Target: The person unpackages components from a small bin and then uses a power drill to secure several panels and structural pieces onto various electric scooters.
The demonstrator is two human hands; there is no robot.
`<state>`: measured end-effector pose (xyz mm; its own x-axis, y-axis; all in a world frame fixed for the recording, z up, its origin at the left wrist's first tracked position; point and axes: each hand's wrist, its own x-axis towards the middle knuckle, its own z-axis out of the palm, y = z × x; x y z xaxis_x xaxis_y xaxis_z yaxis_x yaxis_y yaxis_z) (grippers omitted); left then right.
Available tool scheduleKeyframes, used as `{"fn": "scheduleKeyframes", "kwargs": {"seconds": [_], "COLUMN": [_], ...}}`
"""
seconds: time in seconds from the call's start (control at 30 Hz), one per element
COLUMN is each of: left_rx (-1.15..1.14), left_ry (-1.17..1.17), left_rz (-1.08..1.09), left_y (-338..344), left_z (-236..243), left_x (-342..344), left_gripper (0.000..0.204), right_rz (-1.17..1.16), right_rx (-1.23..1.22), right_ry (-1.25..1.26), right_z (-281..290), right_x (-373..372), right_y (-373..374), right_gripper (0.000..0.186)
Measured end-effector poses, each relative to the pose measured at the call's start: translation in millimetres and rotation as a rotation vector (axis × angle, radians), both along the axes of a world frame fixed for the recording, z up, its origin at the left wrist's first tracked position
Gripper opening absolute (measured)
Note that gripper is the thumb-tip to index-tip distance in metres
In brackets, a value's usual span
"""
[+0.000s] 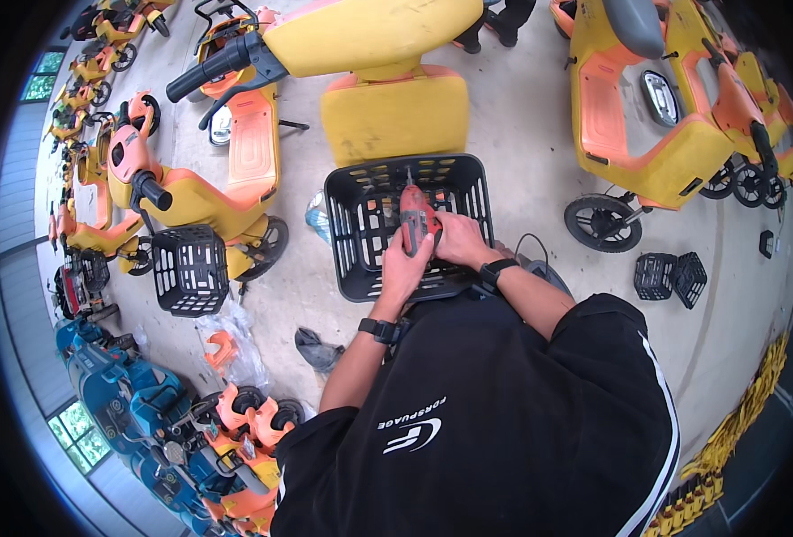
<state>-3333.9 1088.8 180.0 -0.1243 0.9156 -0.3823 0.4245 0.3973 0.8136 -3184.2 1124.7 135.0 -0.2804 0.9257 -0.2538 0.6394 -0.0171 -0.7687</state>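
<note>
- Your left hand (407,265) has its fingers curled around the rear part of the red power drill (413,213), thumb along its right side.
- Your right hand (459,239) has its fingers bent in against the drill's right side; their tips are hidden, so you cannot tell whether they clasp it.
- The drill lies just ahead of your fingers, its bit aimed away from you at the far wall of the black basket (346,251); you cannot tell whether the tip touches anything.
- That basket surrounds the drill and your fingers, its slotted walls to both sides.
- Beyond your fingers, past the basket, stands a yellow panel (394,116), with a black handlebar grip (210,73) farther off to the left.
- Well left of your fingers, a scooter (201,199) carries another black basket (190,271).
- Well right of them, two loose baskets (654,276) sit on the floor (540,170).
</note>
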Motion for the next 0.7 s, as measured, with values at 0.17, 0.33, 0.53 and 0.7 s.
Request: {"fn": "scheduleKeyframes", "kwargs": {"seconds": [0.17,0.33,0.53,0.7], "left_rx": [-0.053,-0.043,-0.177,-0.214], "left_ry": [-0.101,-0.142,-0.249,-0.216], "left_rz": [-0.008,-0.032,0.064,0.039], "left_y": [0.8,4.3,3.8,2.0], "left_z": [-7.6,-9.2,-3.7,1.0], "left_x": [-3.4,-6.9,-6.4,-13.2], "left_gripper": [0.046,0.044,0.046,0.044], "right_rz": [0.027,0.009,0.099,0.097], "right_rx": [0.015,-0.034,0.022,-0.021], "right_ry": [-0.001,-0.044,-0.053,-0.023], "right_z": [3.4,5.2,2.3,1.0], "right_x": [-0.4,-1.7,-1.7,-5.0], "right_y": [2.5,4.8,10.8,10.0], "right_gripper": [0.034,0.034,0.030,0.042]}}
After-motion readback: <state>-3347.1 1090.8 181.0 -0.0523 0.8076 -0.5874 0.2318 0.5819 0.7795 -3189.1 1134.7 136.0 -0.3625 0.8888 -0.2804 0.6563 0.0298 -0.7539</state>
